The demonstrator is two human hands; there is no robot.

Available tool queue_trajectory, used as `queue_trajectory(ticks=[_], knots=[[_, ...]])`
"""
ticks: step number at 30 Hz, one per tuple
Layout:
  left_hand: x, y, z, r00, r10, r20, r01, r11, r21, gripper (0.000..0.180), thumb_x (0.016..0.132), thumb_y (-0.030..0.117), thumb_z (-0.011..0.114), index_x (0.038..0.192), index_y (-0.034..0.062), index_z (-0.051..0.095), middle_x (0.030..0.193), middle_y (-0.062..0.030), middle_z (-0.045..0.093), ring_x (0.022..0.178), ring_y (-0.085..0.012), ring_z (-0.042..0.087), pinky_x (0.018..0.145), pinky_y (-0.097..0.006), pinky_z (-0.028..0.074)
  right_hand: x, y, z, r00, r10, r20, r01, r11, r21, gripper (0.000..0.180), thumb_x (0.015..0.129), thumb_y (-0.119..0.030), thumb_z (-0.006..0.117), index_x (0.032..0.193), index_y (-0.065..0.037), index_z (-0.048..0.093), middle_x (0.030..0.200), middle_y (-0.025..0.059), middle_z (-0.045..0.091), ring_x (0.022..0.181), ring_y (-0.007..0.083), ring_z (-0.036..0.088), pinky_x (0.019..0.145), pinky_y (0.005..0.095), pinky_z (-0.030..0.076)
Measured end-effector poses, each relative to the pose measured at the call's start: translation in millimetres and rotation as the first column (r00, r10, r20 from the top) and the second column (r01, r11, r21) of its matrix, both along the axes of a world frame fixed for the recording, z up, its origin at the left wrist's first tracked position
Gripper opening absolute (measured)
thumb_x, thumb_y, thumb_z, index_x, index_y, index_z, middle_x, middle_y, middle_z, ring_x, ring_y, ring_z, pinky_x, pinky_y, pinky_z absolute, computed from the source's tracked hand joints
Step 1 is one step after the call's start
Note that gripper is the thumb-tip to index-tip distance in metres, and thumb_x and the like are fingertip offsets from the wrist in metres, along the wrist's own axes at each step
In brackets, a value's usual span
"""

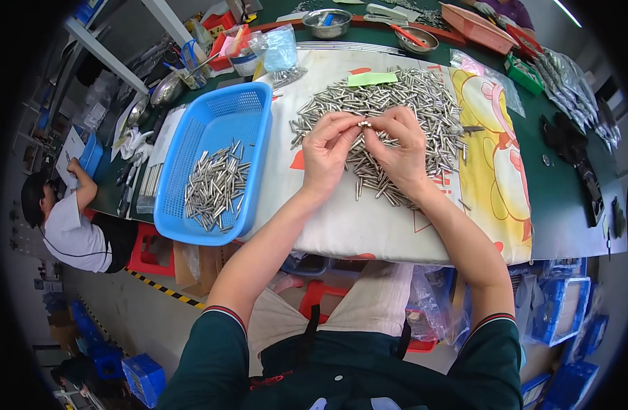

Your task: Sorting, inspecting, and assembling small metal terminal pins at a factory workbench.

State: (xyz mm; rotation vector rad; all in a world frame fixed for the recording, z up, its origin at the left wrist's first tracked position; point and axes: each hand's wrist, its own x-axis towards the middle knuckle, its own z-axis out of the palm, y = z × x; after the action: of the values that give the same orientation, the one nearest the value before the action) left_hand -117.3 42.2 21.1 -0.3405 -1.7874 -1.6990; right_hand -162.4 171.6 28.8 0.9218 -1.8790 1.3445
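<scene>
My left hand (328, 150) and my right hand (400, 147) meet over the padded cloth, fingertips pinched together. Between them are several short metal pins (364, 124), their bright ends showing side by side. Both hands are closed on these pins. Beneath and behind them spreads a large heap of similar silvery pins (423, 96), partly hidden by my fingers. A slip of green paper (372, 78) lies on top of the heap. To the left, a blue plastic basket (222, 126) has a smaller batch of pins (218, 188) in its near half.
A yellow patterned cloth (495, 164) covers the right of the work area. Metal bowls (328, 24) and a pink tray (478, 27) stand at the back. A black device (577, 164) lies far right. Co-workers sit at the left (78, 225) and far back right.
</scene>
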Motion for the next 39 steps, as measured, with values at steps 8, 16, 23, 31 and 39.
queue_trajectory(ticks=[8,16,23,31,39], knots=[[1.5,-3.3,-2.9,0.987,-0.098,0.131,0.086,0.992,0.094,0.018,0.086,-0.003,0.057,0.101,0.0002,0.067,0.095,-0.0079,0.065,0.082,-0.0117,0.061,0.073,-0.023,0.051,-2.6,-1.0,-8.5,0.999,0.019,0.033,-0.02,0.998,0.054,0.015,0.066,-0.002,0.069,0.08,-0.004,0.066,0.075,0.0062,0.057,0.072,0.0226,0.054,0.063,0.0328,0.045],[3.8,-4.5,-2.5,0.98,-0.141,0.143,0.122,0.983,0.137,0.018,0.089,0.001,0.055,0.104,-0.0013,0.065,0.095,-0.0091,0.067,0.083,-0.0131,0.064,0.075,-0.026,0.054,0.6,-3.0,-5.7,0.992,0.056,0.113,-0.057,0.998,0.01,0.012,0.067,-0.002,0.069,0.078,-0.003,0.064,0.073,0.0055,0.057,0.071,0.0211,0.054,0.06,0.031,0.045],[4.0,-6.3,-2.3,0.938,-0.238,0.25,0.183,0.957,0.226,0.021,0.092,0.006,0.052,0.107,-0.0025,0.062,0.093,-0.0101,0.066,0.081,-0.0137,0.064,0.073,-0.026,0.055,2.8,1.1,-4.8,0.947,0.075,0.313,-0.098,0.994,0.056,0.01,0.071,-0.006,0.071,0.076,-0.002,0.063,0.07,0.0046,0.056,0.064,0.0143,0.053,0.055,0.0259,0.043],[4.4,-18.2,4.6,0.74,-0.47,0.48,0.221,0.845,0.487,0.023,0.094,0.012,0.048,0.109,-0.0034,0.057,0.093,-0.012,0.065,0.079,-0.0186,0.067,0.07,-0.028,0.057,2.2,3.8,6.8,0.693,0.147,0.706,-0.201,0.98,-0.007,0.019,0.075,-0.014,0.073,0.075,0.003,0.065,0.06,-0.0003,0.056,0.055,0.0048,0.047,0.049,0.0204,0.04],[3.7,-19.4,7.9,0.664,-0.527,0.531,0.174,0.799,0.576,0.021,0.093,0.011,0.052,0.108,-0.0027,0.058,0.094,-0.0121,0.065,0.082,-0.018,0.067,0.073,-0.025,0.056,-4.1,7.9,4.9,0.681,0.133,0.72,-0.218,0.976,0.026,0.021,0.078,-0.017,0.069,0.078,0.003,0.066,0.062,0.0005,0.058,0.056,0.0049,0.048,0.05,0.0211,0.039]])
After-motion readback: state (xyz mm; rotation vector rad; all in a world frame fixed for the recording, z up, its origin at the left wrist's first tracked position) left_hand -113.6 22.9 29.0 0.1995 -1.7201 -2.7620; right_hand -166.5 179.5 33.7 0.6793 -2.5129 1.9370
